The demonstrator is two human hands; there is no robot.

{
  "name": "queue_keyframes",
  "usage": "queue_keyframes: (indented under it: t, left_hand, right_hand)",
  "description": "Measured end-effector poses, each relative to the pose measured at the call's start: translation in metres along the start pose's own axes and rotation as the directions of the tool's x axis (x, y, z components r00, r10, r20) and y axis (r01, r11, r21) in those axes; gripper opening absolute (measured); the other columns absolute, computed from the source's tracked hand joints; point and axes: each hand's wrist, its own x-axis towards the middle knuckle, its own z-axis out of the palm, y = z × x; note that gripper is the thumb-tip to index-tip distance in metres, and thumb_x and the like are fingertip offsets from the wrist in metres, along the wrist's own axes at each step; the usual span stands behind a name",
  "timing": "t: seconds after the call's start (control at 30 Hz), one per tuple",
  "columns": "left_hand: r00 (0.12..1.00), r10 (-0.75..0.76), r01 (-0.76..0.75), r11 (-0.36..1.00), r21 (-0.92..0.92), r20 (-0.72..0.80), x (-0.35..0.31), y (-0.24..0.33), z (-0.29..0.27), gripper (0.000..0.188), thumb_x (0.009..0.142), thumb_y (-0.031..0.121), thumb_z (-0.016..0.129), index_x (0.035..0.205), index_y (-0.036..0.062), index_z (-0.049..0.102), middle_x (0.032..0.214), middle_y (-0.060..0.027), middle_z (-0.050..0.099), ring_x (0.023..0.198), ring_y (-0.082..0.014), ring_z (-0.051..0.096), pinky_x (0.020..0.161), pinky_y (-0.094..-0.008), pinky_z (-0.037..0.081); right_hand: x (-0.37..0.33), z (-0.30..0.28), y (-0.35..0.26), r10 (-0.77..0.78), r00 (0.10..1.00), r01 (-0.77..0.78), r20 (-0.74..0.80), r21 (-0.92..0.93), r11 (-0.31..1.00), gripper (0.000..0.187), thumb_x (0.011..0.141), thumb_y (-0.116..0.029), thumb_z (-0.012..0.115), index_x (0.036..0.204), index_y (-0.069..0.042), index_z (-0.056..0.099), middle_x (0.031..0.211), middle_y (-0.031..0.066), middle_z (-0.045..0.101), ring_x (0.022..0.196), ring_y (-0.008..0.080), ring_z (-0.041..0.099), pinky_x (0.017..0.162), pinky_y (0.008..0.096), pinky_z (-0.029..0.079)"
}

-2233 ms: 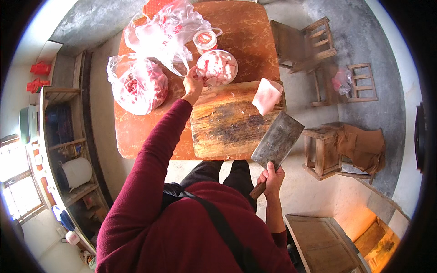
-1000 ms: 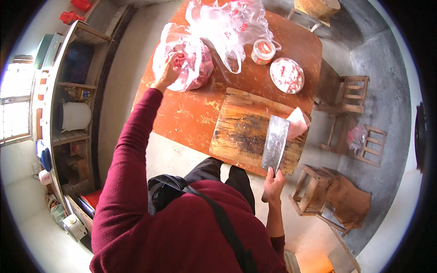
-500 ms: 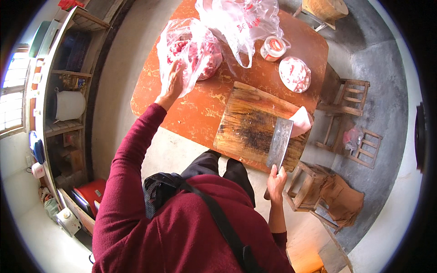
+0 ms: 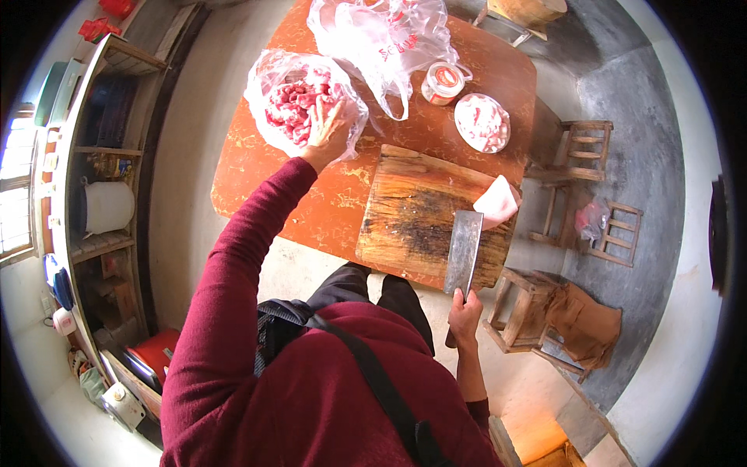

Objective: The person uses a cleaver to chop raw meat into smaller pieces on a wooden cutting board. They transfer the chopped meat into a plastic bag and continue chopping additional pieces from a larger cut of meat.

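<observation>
My left hand (image 4: pixel 328 131) reaches over the mouth of a clear plastic bag (image 4: pixel 263 74), its fingers apart on the cut red meat (image 4: pixel 286 110) inside. In my right hand (image 4: pixel 465 317) is the handle of a cleaver (image 4: pixel 464 251), its broad blade lying over the right part of a worn wooden cutting board (image 4: pixel 405 183). Just beyond the blade's far end, a pale pink slab of meat (image 4: pixel 498 202) rests at the board's right edge.
Behind the board on the reddish-brown table (image 4: pixel 311 222) are a white bowl of pale cut meat (image 4: pixel 482 123), a lidded tub (image 4: pixel 443 83) and a crumpled plastic bag (image 4: pixel 377 39). Wooden chairs (image 4: pixel 585 152) stand to the right; a shelf unit (image 4: pixel 109 149) lines the left wall.
My left hand has moved right and into the bag, whose mouth is now spread wider, showing more meat. My right hand still holds the cleaver over the board.
</observation>
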Motion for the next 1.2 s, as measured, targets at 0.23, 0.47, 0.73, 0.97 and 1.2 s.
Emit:
queue_keyframes:
  t: [0.23,0.47,0.73,0.97,1.2]
  left_hand:
    - [0.839,-0.309,0.108,0.902,-0.419,-0.448,0.009,-0.053,0.007,0.029,0.068,0.005,0.061,0.096,0.0034,0.055,0.099,-0.0161,0.056,0.092,-0.0354,0.052,0.080,-0.0433,0.042]
    - [0.942,-0.228,0.186,0.966,-0.181,-0.248,0.018,-0.047,0.000,0.022,0.064,0.011,0.062,0.085,0.0080,0.058,0.087,-0.0127,0.056,0.091,-0.0299,0.050,0.080,-0.0406,0.037]
    - [0.940,-0.311,0.254,0.912,-0.321,-0.142,0.018,-0.057,0.030,0.028,0.066,0.005,0.057,0.093,-0.0018,0.051,0.095,-0.0236,0.049,0.088,-0.0347,0.050,0.075,-0.0440,0.042]
    - [0.986,-0.084,0.099,0.990,-0.099,0.144,0.036,-0.072,-0.001,0.037,0.055,0.014,0.073,0.088,0.0051,0.059,0.093,-0.0128,0.055,0.095,-0.0295,0.051,0.079,-0.0410,0.043]
    - [0.973,-0.125,0.183,0.931,-0.316,0.194,0.033,-0.076,-0.001,0.035,0.061,0.016,0.071,0.091,0.0049,0.055,0.077,-0.0174,0.059,0.078,-0.0336,0.059,0.069,-0.0417,0.044]
  right_hand:
    - [-0.004,0.009,0.023,0.156,0.983,-0.164,0.093,0.084,0.983,0.021,0.087,-0.016,0.051,0.084,0.004,0.055,0.068,0.0209,0.057,0.062,0.0363,0.056,0.059,0.0426,0.043]
    - [0.001,0.022,0.031,0.006,1.000,-0.008,0.023,0.056,0.998,0.021,0.088,-0.015,0.050,0.076,0.001,0.051,0.054,0.0093,0.049,0.044,0.0210,0.050,0.043,0.0354,0.038]
    - [0.007,0.027,0.007,-0.018,0.997,0.012,0.072,0.075,0.997,0.022,0.088,-0.015,0.051,0.073,0.001,0.050,0.052,0.0090,0.048,0.042,0.0204,0.049,0.041,0.0350,0.037]
    - [0.006,0.028,-0.007,0.084,0.988,-0.094,0.127,0.077,0.993,0.020,0.086,-0.014,0.054,0.075,0.002,0.054,0.061,0.0195,0.054,0.055,0.0342,0.053,0.053,0.0424,0.040]
    - [0.010,0.036,-0.003,-0.197,0.980,0.197,0.035,0.009,0.980,0.025,0.090,-0.016,0.051,0.071,-0.001,0.050,0.046,0.0068,0.046,0.035,0.0176,0.047,0.036,0.0338,0.036]
